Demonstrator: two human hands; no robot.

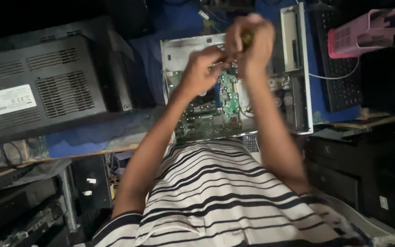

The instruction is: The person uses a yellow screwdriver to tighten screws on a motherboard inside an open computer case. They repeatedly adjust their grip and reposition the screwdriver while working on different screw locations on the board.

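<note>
Both hands — left point(200, 73), right point(251, 43) gripping screwdriver point(247, 37) — over open computer case point(298, 68), keyboard point(341, 73) beside

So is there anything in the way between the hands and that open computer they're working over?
Nothing visible. Both the left hand and the right hand, which grips a screwdriver, sit directly over the green circuit board in the open computer case.

Green circuit board point(227, 103) under the gripping hands, pink basket point(364, 32) off beside them, black-and-white striped shirt point(225, 196) below.
</note>
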